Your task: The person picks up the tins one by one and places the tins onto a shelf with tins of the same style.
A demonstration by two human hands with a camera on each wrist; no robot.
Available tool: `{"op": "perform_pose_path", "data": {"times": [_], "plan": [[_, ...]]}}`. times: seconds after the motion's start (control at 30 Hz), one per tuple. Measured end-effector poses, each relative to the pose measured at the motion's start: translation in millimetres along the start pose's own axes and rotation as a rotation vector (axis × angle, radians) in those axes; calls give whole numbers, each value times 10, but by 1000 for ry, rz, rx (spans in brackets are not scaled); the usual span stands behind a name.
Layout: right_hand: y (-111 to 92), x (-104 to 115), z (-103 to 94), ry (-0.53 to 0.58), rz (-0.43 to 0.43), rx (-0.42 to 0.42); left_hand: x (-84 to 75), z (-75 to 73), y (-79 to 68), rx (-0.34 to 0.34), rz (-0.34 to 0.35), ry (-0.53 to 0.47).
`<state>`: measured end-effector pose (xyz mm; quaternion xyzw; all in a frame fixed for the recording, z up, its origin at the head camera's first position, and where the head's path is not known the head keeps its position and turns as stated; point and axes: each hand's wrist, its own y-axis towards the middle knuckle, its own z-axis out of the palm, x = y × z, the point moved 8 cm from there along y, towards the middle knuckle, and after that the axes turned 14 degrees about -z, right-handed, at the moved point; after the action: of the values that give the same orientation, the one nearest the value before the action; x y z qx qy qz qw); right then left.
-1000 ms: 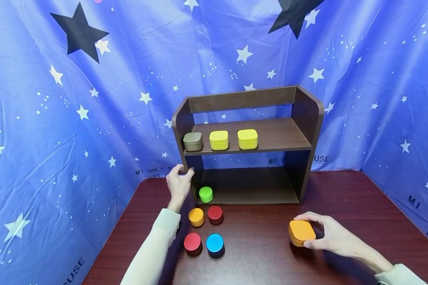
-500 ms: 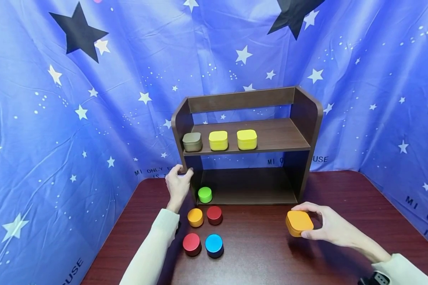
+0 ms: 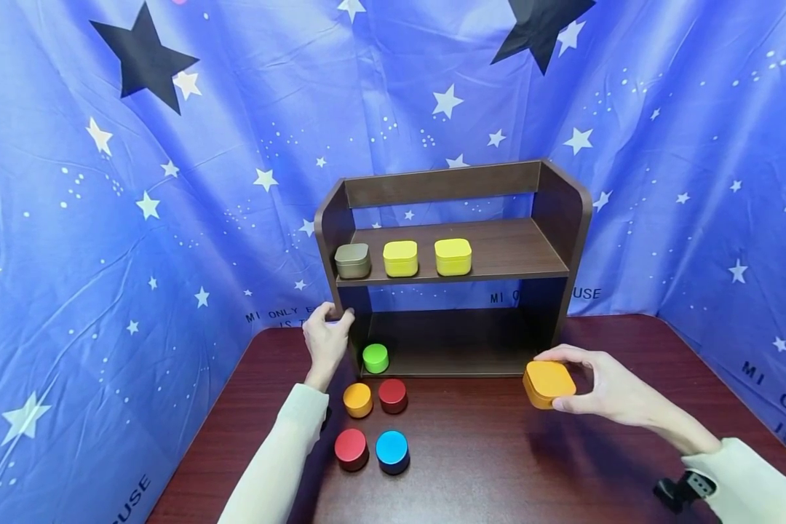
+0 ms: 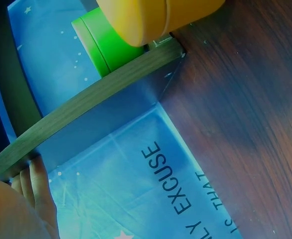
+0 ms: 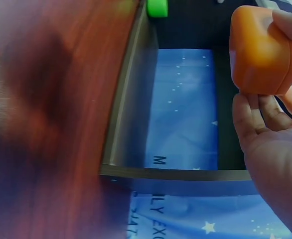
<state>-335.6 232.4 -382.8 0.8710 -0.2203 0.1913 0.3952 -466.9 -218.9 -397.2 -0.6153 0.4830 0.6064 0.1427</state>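
Hovering above the table (image 3: pixel 471 458), an orange container (image 3: pixel 547 381) in the right grip (image 3: pixel 609 387)

The person has two grips: one left grip (image 3: pixel 327 338) and one right grip (image 3: pixel 596 386). One orange square container (image 3: pixel 549 383) is in the right grip. Up and right of the left grip stand one grey square container (image 3: pixel 353 261) and two yellow square containers (image 3: pixel 401 259): four square. Just right of the left grip is one green round container (image 3: pixel 375 358); nearer the person than that grip are one yellow-orange round container (image 3: pixel 357 400), one dark red round container (image 3: pixel 393 396), one red round container (image 3: pixel 351 449) and one blue round container (image 3: pixel 392 451): five round, nine altogether.
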Motion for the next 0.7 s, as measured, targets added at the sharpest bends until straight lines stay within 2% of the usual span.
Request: {"op": "perform_pose_path", "data": {"times": [0.2, 0.53, 0.7], "plan": [[149, 54, -130, 48, -10, -6, -3, -6, -12, -4, -5, 5], [405, 134, -401, 22, 25, 16, -4, -7, -34, -11, 4, 10], [582, 181, -537, 27, 15, 23, -3, -11, -25, -11, -2, 8]]}}
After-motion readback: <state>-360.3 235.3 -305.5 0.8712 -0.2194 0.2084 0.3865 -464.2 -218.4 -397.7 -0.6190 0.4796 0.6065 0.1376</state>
